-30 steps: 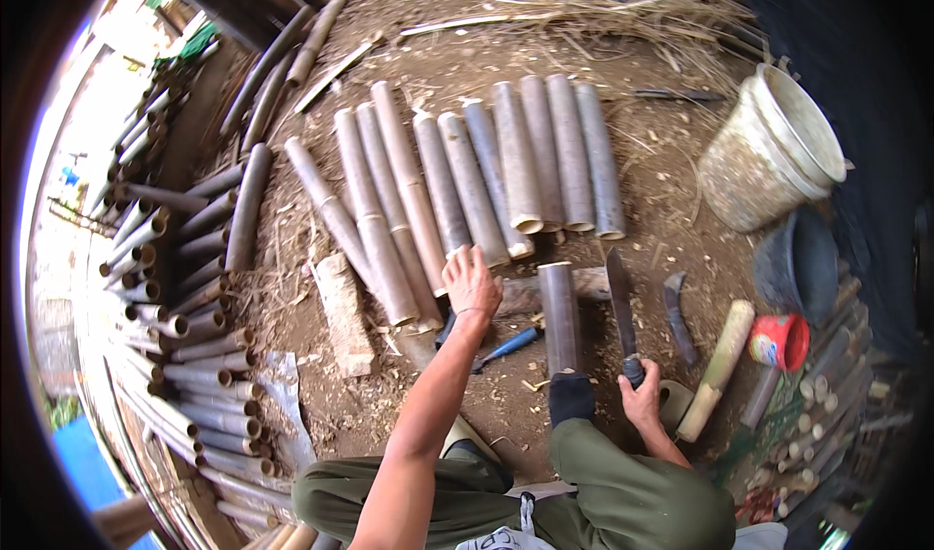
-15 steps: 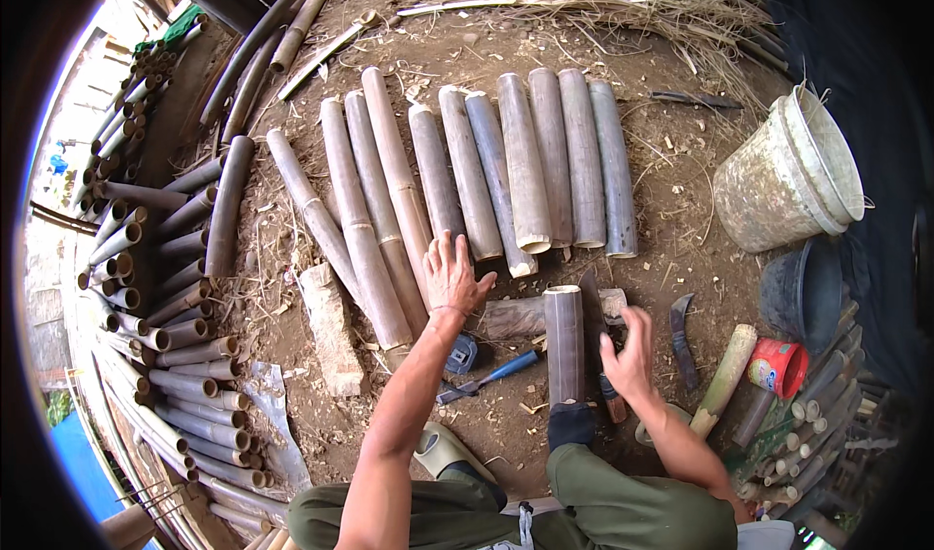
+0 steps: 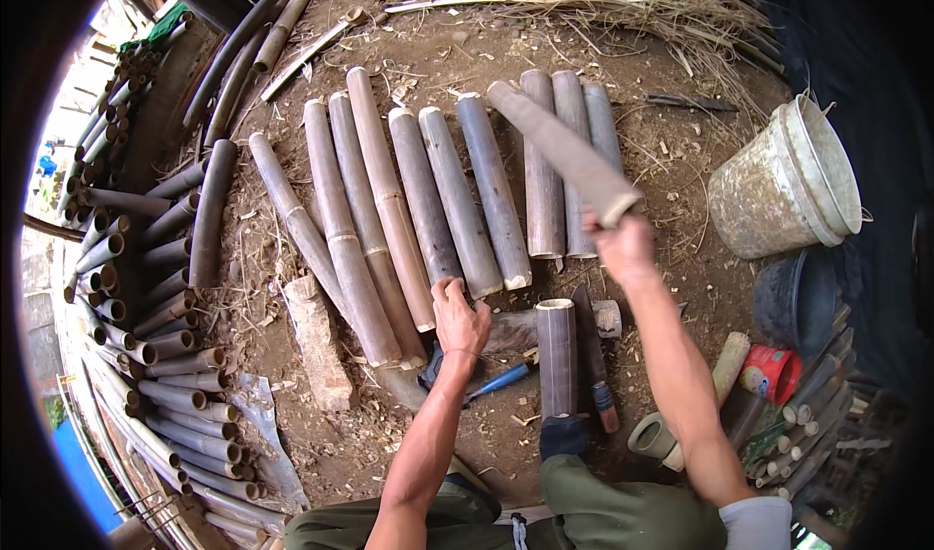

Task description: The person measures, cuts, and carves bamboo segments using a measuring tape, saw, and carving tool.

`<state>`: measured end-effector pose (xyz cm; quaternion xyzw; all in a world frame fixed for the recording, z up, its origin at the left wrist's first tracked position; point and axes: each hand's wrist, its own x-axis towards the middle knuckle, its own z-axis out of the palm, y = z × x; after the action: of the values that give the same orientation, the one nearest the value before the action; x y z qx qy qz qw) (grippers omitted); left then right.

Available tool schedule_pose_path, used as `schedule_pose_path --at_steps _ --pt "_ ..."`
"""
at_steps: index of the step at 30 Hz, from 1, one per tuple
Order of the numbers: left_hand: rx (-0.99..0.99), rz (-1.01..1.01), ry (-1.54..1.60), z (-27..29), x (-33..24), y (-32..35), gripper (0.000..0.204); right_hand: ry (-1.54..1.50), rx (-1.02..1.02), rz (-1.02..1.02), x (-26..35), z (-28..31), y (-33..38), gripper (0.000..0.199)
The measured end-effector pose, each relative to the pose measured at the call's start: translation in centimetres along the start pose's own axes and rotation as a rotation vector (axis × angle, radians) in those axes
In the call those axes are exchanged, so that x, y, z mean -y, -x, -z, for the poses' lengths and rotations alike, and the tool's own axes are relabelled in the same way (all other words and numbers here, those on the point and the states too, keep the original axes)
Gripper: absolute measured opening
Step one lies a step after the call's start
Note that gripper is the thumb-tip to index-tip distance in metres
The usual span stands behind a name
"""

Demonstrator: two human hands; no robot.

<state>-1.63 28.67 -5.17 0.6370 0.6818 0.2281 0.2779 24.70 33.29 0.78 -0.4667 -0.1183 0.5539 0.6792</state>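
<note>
My right hand (image 3: 623, 246) grips the near end of a brown-grey bamboo tube (image 3: 564, 151). That tube is lifted and slants across the other tubes, its far end pointing up and left. My left hand (image 3: 460, 319) has its fingers curled at the near end of a dark bamboo tube (image 3: 425, 195) lying in the row. Close to my left hand lies a chisel-like tool with a blue handle (image 3: 502, 380). A machete (image 3: 590, 341) lies beside a short bamboo section (image 3: 557, 355) next to my foot. Behind them a short log (image 3: 511, 331) lies crosswise.
More bamboo tubes (image 3: 350, 244) lie in the row on the dirt. Stacked bamboo (image 3: 185, 360) lines the left side. At the right stand a dirty white bucket (image 3: 769, 185), a dark basin (image 3: 783, 297) and a red tin (image 3: 764, 373). A wood block (image 3: 321, 346) lies left.
My right hand has moved from beside the machete up to the row and lifted a bamboo tube out of it. My left hand's spread fingers have curled at the tube end.
</note>
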Motion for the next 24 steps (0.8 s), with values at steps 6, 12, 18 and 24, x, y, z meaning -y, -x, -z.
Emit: schedule_pose_path --at_steps 6,12,18,24 --pt "0.013 0.17 0.137 -2.9 -1.7 0.8 0.071 0.335 -0.012 0.416 2.5 8.8 3.4 0.048" --pt "-0.169 0.256 0.174 -4.7 -2.2 0.5 0.067 1.517 -0.118 0.607 -0.8 18.6 2.4 0.076" --pt "-0.293 0.385 0.26 -1.6 -0.6 0.2 0.066 1.971 -0.1 0.421 -0.1 15.1 5.2 0.082" --pt "-0.019 0.115 -0.393 1.2 2.9 -3.7 0.041 1.603 0.141 0.625 -2.7 5.5 7.4 0.064"
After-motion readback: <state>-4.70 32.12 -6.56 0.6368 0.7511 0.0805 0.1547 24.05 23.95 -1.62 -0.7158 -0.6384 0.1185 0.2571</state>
